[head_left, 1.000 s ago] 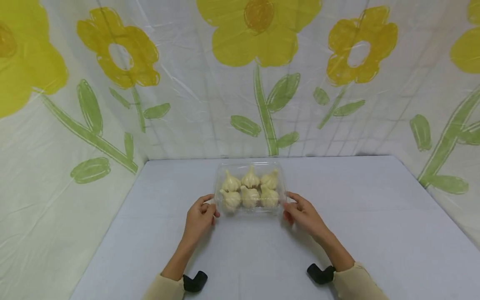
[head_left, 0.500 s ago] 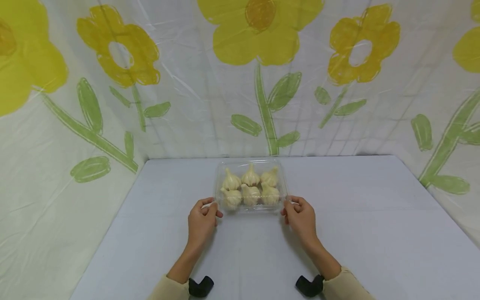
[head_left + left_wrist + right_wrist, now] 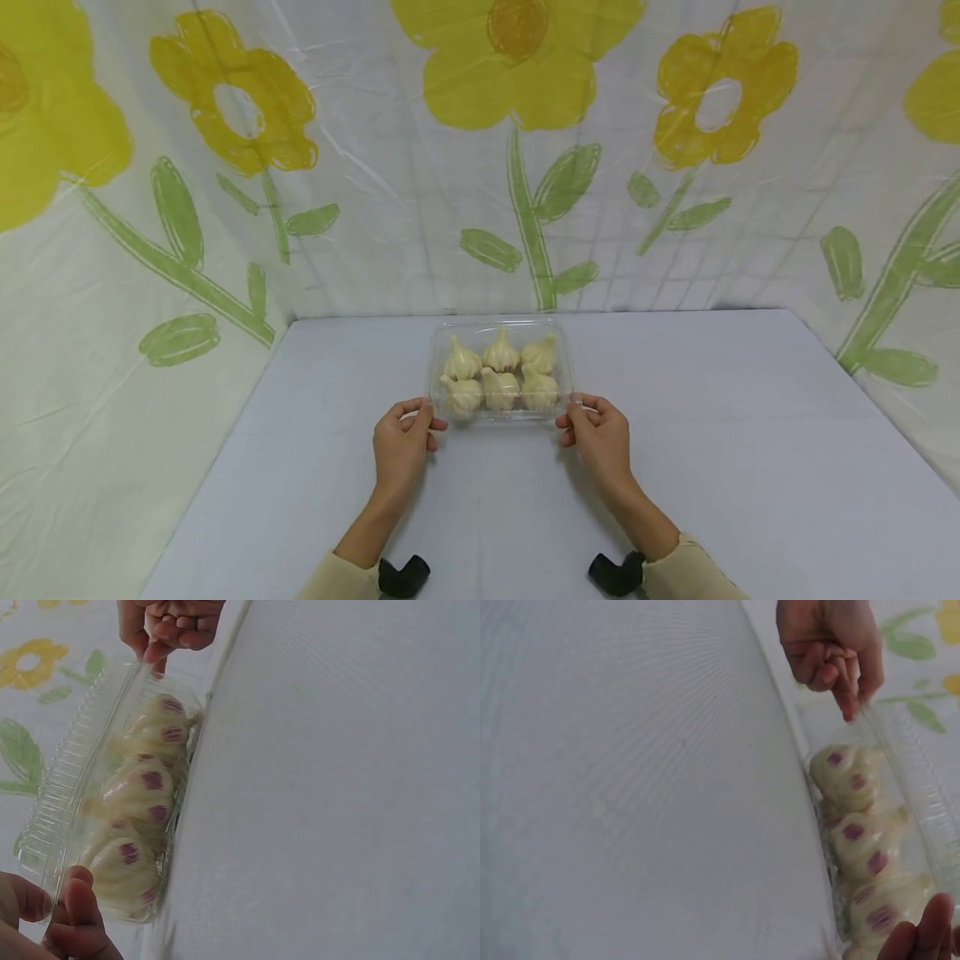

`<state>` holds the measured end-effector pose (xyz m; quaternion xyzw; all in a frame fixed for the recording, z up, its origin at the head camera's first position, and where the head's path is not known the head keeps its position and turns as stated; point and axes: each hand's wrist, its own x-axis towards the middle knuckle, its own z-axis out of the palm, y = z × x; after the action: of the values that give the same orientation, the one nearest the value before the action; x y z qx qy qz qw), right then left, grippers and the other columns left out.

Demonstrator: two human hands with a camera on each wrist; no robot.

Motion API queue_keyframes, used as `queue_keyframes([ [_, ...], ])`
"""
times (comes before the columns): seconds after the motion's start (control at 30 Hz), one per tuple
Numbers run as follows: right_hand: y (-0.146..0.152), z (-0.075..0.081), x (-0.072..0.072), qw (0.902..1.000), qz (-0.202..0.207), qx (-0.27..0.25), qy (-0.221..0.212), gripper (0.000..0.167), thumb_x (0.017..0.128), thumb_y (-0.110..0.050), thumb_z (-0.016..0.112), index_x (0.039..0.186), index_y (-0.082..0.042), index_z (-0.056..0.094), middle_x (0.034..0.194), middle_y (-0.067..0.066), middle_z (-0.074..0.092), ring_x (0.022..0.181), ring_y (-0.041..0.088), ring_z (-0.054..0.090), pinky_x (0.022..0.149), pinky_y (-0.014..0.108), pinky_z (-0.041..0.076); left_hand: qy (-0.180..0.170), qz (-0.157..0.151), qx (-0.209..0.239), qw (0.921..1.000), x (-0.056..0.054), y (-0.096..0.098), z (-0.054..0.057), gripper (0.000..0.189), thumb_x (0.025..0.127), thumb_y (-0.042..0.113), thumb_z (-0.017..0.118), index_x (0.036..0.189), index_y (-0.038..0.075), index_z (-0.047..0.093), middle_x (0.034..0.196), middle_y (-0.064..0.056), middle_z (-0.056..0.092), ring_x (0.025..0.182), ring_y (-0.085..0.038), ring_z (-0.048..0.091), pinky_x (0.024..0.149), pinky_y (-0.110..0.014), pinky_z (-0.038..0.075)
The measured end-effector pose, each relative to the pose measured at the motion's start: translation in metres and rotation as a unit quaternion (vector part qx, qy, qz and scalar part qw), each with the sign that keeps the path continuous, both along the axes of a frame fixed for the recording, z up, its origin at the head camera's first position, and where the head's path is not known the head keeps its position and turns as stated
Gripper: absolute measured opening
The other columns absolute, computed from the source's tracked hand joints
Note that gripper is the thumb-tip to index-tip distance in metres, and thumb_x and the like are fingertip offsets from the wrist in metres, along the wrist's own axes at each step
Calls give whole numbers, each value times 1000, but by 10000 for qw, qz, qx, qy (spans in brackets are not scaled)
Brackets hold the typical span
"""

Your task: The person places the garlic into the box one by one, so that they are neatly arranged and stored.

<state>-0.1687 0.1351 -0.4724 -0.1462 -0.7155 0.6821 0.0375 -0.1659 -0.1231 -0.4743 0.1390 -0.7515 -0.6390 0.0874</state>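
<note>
A clear plastic clamshell box (image 3: 491,421) sits toward the far edge of the table. Two rows of garlic bulbs (image 3: 501,390) show through its closed lid, and purple patches mark the bulbs in the wrist views. At the box's front left corner, my left hand (image 3: 402,442) pinches the rim between thumb and finger; that grip also shows low in the left wrist view. My right hand (image 3: 602,437) pinches the front right corner the same way. Its fingers (image 3: 922,937) appear at the bottom of the right wrist view, with the box partly cut off there.
A white cloth covers the table (image 3: 705,433), and a curtain (image 3: 360,250) printed with yellow flowers hangs right behind its back edge. Black angled pieces (image 3: 403,577) are worn at both wrists, beside beige sleeves (image 3: 341,579).
Both hands have moved from the box's sides to its front corners, and their thumbs now press on the rim. The right forearm has swung inward. The box has hardly moved.
</note>
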Motion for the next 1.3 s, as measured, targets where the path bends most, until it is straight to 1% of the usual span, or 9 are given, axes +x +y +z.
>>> queue_keyframes([
  [0.13, -1, 1, 0, 9994, -23, -325, -96, 32, 100, -15, 59, 125, 6, 59, 65, -6, 69, 49, 7, 60, 60, 18, 54, -94, 44, 157, 9998, 0, 1, 1, 27, 101, 24, 64, 116, 2, 69, 76, -6, 78, 46, -12, 57, 45, -18, 36],
  [0.23, -1, 1, 0, 9985, -38, -519, -174, 33, 101, -16, 59, 125, 7, 58, 65, -6, 69, 48, 7, 61, 62, 19, 56, -164, 74, 474, 9987, 0, 2, 1, 30, 101, 23, 64, 119, 0, 68, 76, -6, 78, 45, -10, 57, 49, -19, 43],
  [0.4, -1, 0, 2, 9945, -103, -966, -393, 30, 100, -11, 57, 124, 7, 57, 62, -6, 69, 47, 6, 59, 59, 22, 56, -337, 111, 1057, 9938, 2, 3, 1, 31, 100, 17, 64, 122, -4, 65, 69, 0, 75, 45, -6, 54, 48, -19, 45],
  [0.5, -1, 1, 3, 9921, -112, -1182, -395, 27, 100, -9, 57, 121, 7, 56, 62, -5, 69, 46, 6, 58, 56, 23, 55, -359, 119, 1222, 9918, 3, 3, 2, 31, 100, 15, 63, 123, -5, 64, 66, 4, 74, 46, -5, 53, 48, -18, 44],
  [0.83, -2, 2, 1, 9921, 73, -1205, -332, 26, 100, -7, 54, 121, 7, 55, 64, -4, 68, 49, 7, 60, 56, 24, 54, -405, 108, 1189, 9920, 2, 0, 4, 32, 100, 15, 62, 125, -5, 62, 66, 4, 74, 45, -4, 53, 45, -17, 42],
  [1.03, 2, 0, 0, 9948, 132, -953, -336, 28, 99, -10, 54, 124, 4, 56, 75, -5, 65, 56, 7, 58, 56, 22, 51, -533, 59, 1163, 9918, 1, -1, 2, 33, 99, 20, 63, 123, -3, 63, 66, 5, 74, 45, -5, 54, 47, -18, 42],
  [1.13, 5, -2, -1, 9947, 159, -952, -360, 31, 100, -10, 54, 129, 3, 55, 80, -5, 62, 59, 6, 56, 57, 22, 50, -629, -2, 1159, 9913, 0, -3, 1, 33, 100, 21, 62, 122, -3, 63, 66, 4, 74, 46, -6, 55, 47, -18, 42],
  [1.23, 8, -3, -2, 9933, 166, -1042, -467, 33, 100, -12, 53, 131, 1, 54, 83, -6, 59, 60, 6, 55, 57, 21, 49, -649, -16, 1097, 9918, -1, -5, 0, 33, 101, 22, 59, 121, -3, 63, 62, 4, 69, 46, -7, 54, 47, -20, 44],
  [1.3, 11, -3, -3, 9922, 149, -1113, -536, 33, 102, -16, 51, 130, 1, 52, 86, -6, 58, 63, 7, 56, 57, 21, 49, -602, 30, 923, 9939, -1, -6, -1, 30, 101, 22, 57, 118, -2, 61, 57, 5, 61, 46, -8, 49, 47, -20, 42],
])
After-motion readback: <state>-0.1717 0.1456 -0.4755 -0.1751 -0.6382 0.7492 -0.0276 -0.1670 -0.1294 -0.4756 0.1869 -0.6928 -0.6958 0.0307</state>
